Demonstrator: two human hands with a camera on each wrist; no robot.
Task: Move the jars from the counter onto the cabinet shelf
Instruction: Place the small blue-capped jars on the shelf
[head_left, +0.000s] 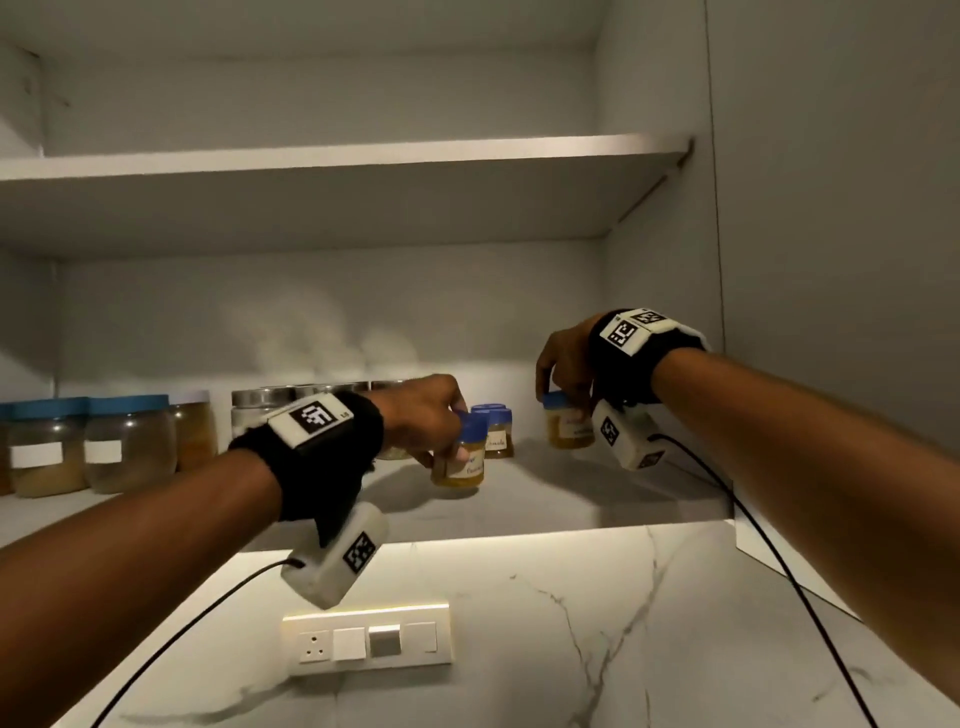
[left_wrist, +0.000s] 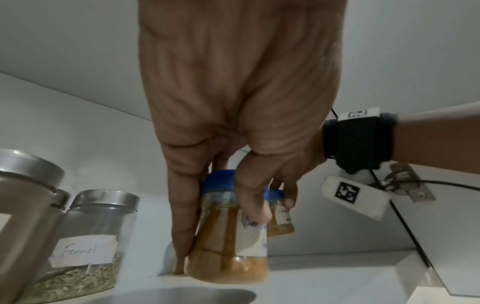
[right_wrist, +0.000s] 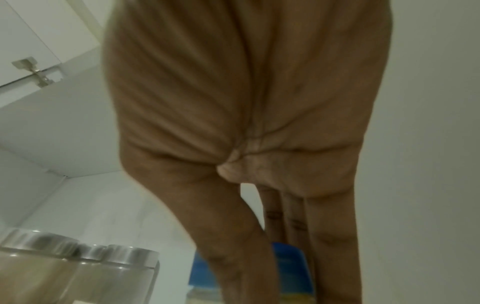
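My left hand (head_left: 441, 431) grips a small blue-lidded jar (head_left: 460, 465) of yellow powder with a handwritten label, tilted, its base at the lower cabinet shelf (head_left: 571, 499). In the left wrist view the fingers (left_wrist: 182, 216) and thumb wrap that jar (left_wrist: 228, 246). My right hand (head_left: 563, 384) holds a second small blue-lidded jar (head_left: 569, 428) from above, further right on the shelf. In the right wrist view its fingers (right_wrist: 332, 236) come down round the blue lid (right_wrist: 291, 267). Two more small blue-lidded jars (head_left: 497, 434) stand between them at the back.
Large blue-lidded jars (head_left: 124, 441) stand at the shelf's left, steel-lidded glass jars (head_left: 260, 405) behind my left wrist, one labelled Fennel (left_wrist: 85, 246). An upper shelf (head_left: 363, 156) lies above. The cabinet side wall (head_left: 665, 291) is close on the right. A socket plate (head_left: 369, 642) sits below on marble.
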